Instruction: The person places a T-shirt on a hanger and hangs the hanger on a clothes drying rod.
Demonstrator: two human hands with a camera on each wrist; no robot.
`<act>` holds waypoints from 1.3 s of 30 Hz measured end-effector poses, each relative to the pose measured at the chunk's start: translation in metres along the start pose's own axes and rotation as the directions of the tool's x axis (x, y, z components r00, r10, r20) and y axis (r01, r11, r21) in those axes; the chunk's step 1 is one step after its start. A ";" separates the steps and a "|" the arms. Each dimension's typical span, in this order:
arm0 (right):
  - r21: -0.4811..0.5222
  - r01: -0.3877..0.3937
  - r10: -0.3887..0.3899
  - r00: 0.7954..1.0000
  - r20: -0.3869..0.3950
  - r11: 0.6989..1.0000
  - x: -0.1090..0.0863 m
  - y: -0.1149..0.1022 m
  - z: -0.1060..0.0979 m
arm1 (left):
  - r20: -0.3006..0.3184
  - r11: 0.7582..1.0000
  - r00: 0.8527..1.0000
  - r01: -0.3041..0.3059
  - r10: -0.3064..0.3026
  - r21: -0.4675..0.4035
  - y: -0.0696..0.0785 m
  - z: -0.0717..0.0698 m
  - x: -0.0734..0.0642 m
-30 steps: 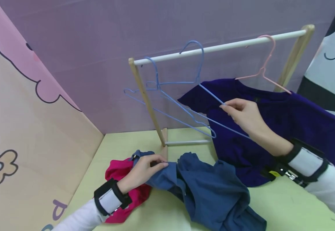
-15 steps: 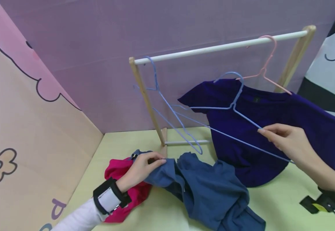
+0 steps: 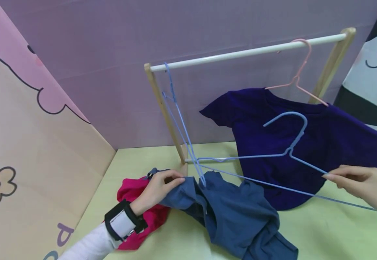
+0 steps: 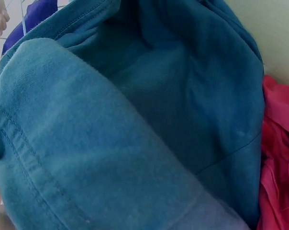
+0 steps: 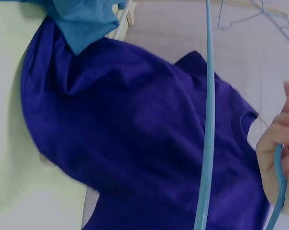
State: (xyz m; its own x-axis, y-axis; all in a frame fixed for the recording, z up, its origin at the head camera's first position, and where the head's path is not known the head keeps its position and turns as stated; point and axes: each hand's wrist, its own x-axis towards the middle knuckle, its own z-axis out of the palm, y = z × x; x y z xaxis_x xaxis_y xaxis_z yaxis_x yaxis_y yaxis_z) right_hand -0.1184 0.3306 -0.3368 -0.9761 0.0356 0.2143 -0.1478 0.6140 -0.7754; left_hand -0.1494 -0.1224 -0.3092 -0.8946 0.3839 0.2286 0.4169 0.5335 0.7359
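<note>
In the head view my right hand (image 3: pixel 365 182) pinches one sloping arm of a light blue clothes hanger (image 3: pixel 289 149), off the rail, its hook upward and its long bar stretching left. The right wrist view has the hanger's bar (image 5: pixel 210 105) crossing in front of a dark purple T-shirt (image 5: pixel 130 124). My left hand (image 3: pixel 159 186) pinches the edge of a crumpled slate-blue garment (image 3: pixel 240 213) on the table. Stitched hems and an opening of this garment (image 4: pixel 77 134) fill the left wrist view.
A wooden rack with a white rail (image 3: pixel 240 54) stands behind. On it hang another blue hanger (image 3: pixel 171 86) at the left and a pink hanger (image 3: pixel 295 77) bearing the T-shirt at the right. A bright pink garment (image 3: pixel 131 191) lies beside my left hand, near the side wall (image 3: pixel 45 144).
My right hand has carried the blue hanger away from the rail, down and to the right. The hanger left on the rail has swung round. My left hand has hardly moved.
</note>
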 end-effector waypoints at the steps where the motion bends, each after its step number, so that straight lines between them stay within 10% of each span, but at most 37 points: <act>1: 0.021 0.015 -0.015 1.000 -0.003 1.000 -0.002 0.004 -0.002 | 0.001 1.000 1.000 0.003 -0.003 0.000 0.000 0.000 0.000; 6: 0.126 0.183 -0.180 0.983 -0.038 0.975 -0.006 0.022 -0.004 | 0.012 1.000 1.000 0.024 -0.024 -0.001 -0.002 0.000 0.000; 13: 0.520 0.382 -0.446 0.895 -0.002 0.765 -0.005 0.039 -0.005 | 0.013 1.000 1.000 -0.012 0.012 -0.005 -0.026 0.004 0.004; 22: 0.099 0.123 -0.132 0.987 0.090 0.987 -0.015 0.030 0.003 | 0.030 0.998 0.999 -0.043 0.044 -0.041 -0.042 0.012 0.007; 39: 0.222 0.282 -0.311 0.944 0.110 0.933 -0.014 0.003 0.052 | 0.203 0.988 0.968 -0.152 0.145 0.021 -0.033 0.013 -0.001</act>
State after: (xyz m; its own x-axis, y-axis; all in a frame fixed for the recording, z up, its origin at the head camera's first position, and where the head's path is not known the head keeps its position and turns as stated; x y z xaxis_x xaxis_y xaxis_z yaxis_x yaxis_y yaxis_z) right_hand -0.1139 0.2910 -0.3733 -0.8929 -0.2438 0.3785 -0.4485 0.4081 -0.7952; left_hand -0.1605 -0.1306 -0.3415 -0.7735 0.6018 0.1987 0.5515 0.4845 0.6791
